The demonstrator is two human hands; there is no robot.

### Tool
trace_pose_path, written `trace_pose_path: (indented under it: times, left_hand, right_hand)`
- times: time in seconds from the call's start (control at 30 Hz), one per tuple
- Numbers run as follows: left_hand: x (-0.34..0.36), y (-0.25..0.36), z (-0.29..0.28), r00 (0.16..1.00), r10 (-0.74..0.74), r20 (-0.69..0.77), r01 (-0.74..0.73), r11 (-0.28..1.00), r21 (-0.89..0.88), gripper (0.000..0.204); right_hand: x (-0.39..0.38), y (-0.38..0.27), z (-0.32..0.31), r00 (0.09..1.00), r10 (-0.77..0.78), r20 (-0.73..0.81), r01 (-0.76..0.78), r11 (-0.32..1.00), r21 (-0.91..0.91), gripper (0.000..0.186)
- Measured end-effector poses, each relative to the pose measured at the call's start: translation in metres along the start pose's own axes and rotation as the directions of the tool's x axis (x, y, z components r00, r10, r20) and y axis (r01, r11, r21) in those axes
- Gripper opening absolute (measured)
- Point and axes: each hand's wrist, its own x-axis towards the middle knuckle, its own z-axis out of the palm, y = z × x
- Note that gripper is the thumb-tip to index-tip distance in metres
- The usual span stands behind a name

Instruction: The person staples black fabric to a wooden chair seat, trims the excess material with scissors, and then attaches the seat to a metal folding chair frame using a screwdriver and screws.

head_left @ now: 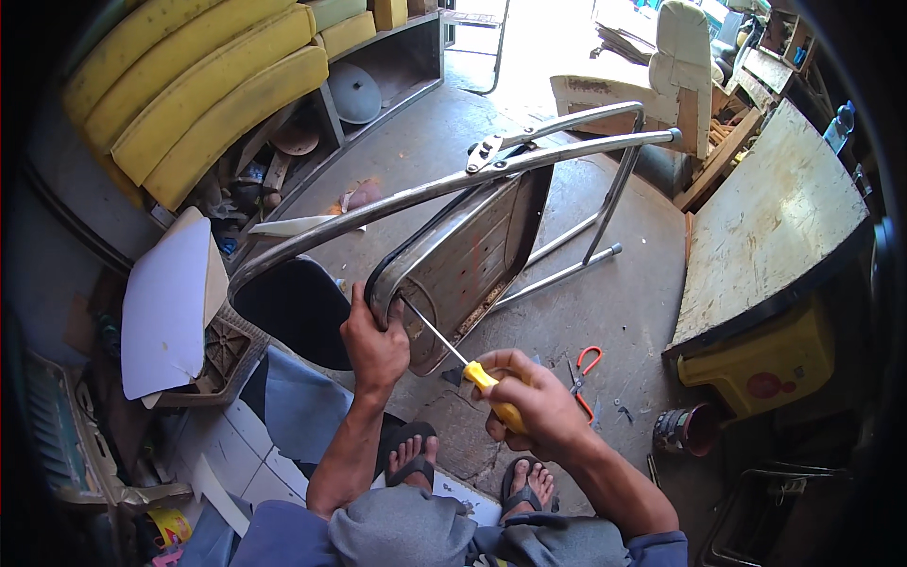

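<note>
A metal folding chair [463,269] lies tipped over in front of me, the underside of its seat turned toward me. My left hand [376,342] is closed round the near corner of the seat, thumb on the underside and fingers over the edge. In my right hand [534,404] is a screwdriver [481,375] with a yellow handle. Its long thin shaft points up and left, and the tip meets the seat's underside close to my left thumb. What lies right under the tip is too small to make out. The chair's dark backrest [295,312] is left of my left hand.
Red-handled pliers [584,383] lie on the concrete floor right of my right hand, near a paint-stained can [687,432]. A yellow plastic stool [765,364] is under a worn board [770,227]. Yellow cushions [203,90] are stacked at upper left, above a white sheet [165,302].
</note>
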Motion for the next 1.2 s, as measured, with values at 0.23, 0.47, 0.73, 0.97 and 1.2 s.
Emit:
trace_pose_path:
  times: [0.23, 0.47, 0.73, 0.97, 1.2]
  left_hand:
    - [0.001, -0.002, 0.000, 1.000, -0.017, 0.001, 0.017, 0.996, 0.084, 0.027]
    - [0.003, -0.007, 0.001, 1.000, -0.015, 0.022, 0.015, 1.000, 0.012, 0.032]
    - [0.002, -0.011, 0.003, 0.999, 0.014, 0.043, -0.012, 0.999, -0.049, 0.032]
    - [-0.002, -0.013, 0.004, 1.000, 0.023, 0.010, -0.023, 1.000, 0.007, 0.033]
    - [-0.004, -0.010, 0.003, 0.999, 0.044, 0.011, -0.044, 0.999, 0.019, 0.031]
  right_hand:
    - [0.005, 0.023, 0.009, 0.539, -0.830, 0.145, 0.514, 0.188, -0.837, 0.030]
    - [0.001, 0.011, 0.001, 0.990, -0.135, -0.038, 0.125, 0.974, -0.191, 0.039]
    - [-0.006, 0.011, 0.004, 0.948, -0.315, -0.043, 0.238, 0.793, -0.560, 0.035]
    - [0.000, 0.014, 0.002, 0.577, -0.794, 0.194, 0.496, 0.152, -0.855, 0.036]
    - [-0.003, 0.006, -0.011, 0.990, -0.130, -0.054, 0.114, 0.965, -0.237, 0.040]
